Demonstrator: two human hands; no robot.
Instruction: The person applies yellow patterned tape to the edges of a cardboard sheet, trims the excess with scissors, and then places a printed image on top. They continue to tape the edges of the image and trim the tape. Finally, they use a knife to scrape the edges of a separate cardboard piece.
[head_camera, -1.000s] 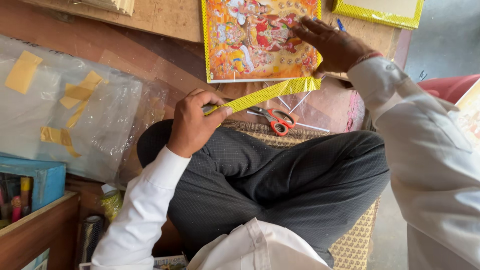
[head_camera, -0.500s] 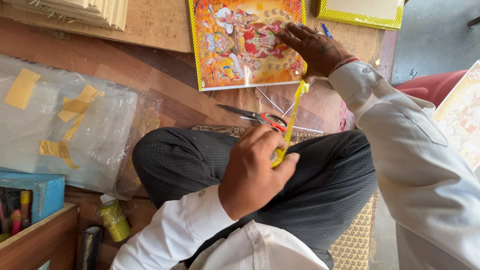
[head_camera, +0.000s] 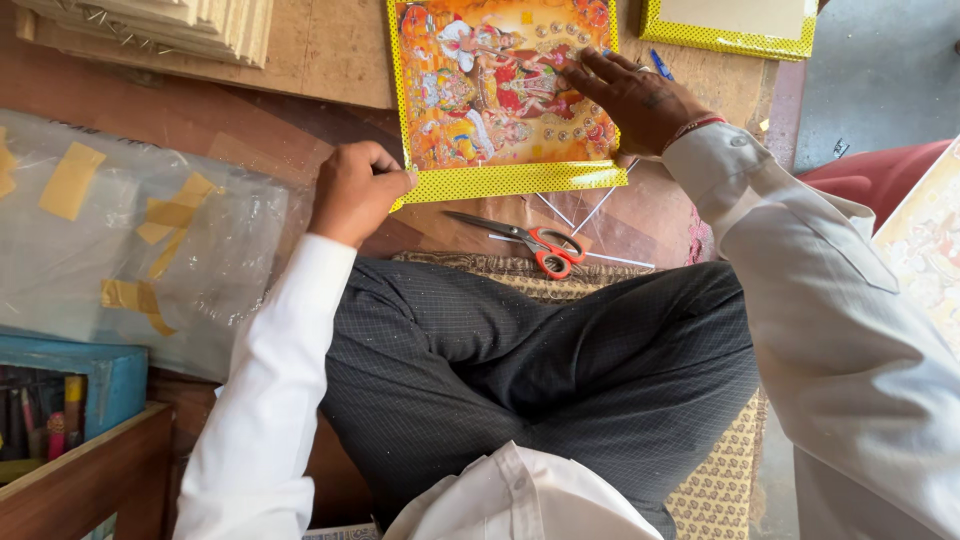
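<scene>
A colourful printed picture (head_camera: 490, 90) with a yellow dotted border lies on the brown wooden board in front of my crossed legs. My left hand (head_camera: 355, 190) pinches the yellow border strip (head_camera: 500, 182) at the picture's lower left corner. My right hand (head_camera: 640, 95) lies flat, fingers spread, on the picture's right side. Scissors with red handles (head_camera: 535, 243) rest on the board just below the picture, near thin white strips (head_camera: 600, 215).
A clear plastic bag with yellow tape patches (head_camera: 130, 235) lies at the left. A blue box (head_camera: 95, 385) and a wooden box edge (head_camera: 80, 480) sit at lower left. Stacked boards (head_camera: 170, 25) are at top left; another yellow-bordered frame (head_camera: 730, 25) at top right.
My left hand carried the yellow strip from above my lap up to the picture's lower edge, where it now lies flat. The right hand stayed on the picture.
</scene>
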